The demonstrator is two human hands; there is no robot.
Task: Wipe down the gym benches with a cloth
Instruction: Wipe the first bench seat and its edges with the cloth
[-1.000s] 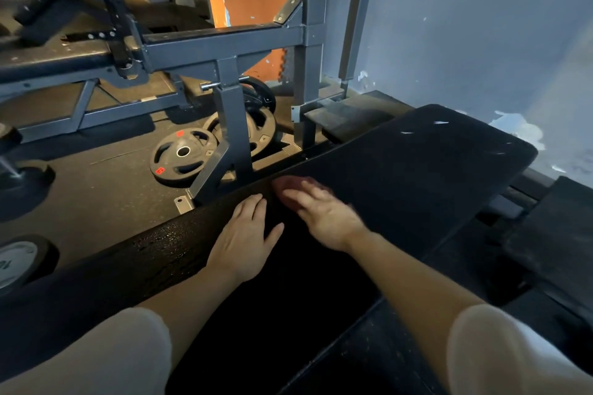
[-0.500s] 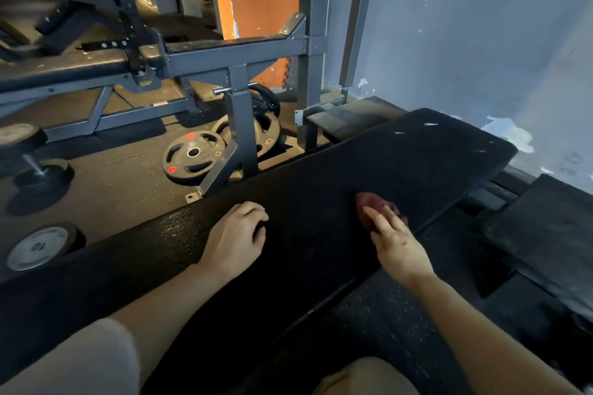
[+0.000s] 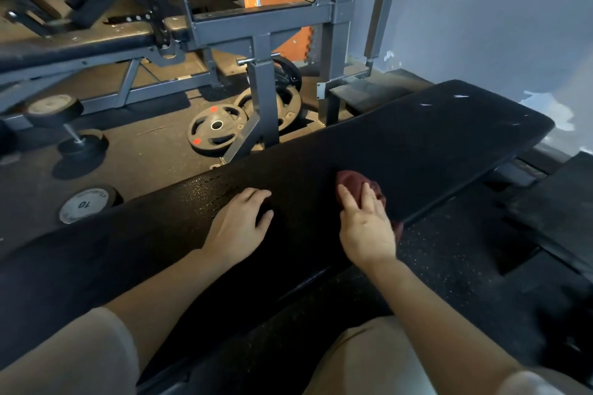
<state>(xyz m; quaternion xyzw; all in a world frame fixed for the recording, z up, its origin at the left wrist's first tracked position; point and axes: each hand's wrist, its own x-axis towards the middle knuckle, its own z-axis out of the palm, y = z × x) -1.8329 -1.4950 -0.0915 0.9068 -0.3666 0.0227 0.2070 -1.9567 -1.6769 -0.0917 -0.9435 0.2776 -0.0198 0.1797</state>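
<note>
A long black padded gym bench (image 3: 417, 138) runs from the lower left to the upper right. A dark red cloth (image 3: 353, 179) lies on its near edge, and my right hand (image 3: 365, 221) presses it flat with straight fingers. My left hand (image 3: 239, 224) rests on the pad to the left of the cloth, fingers loosely curled, holding nothing. The pad surface near my left hand looks cracked and shiny.
A grey steel rack (image 3: 263, 74) stands just behind the bench, with weight plates (image 3: 218, 128) leaning at its foot. Dumbbells (image 3: 70, 135) and a 10 plate (image 3: 85, 205) lie on the floor at left. Another bench (image 3: 80, 45) is at back left. A blue wall is at right.
My right hand slid the cloth from the middle of the pad toward the near edge on the right, then slightly back left. My left hand curled its fingers and stayed in place.
</note>
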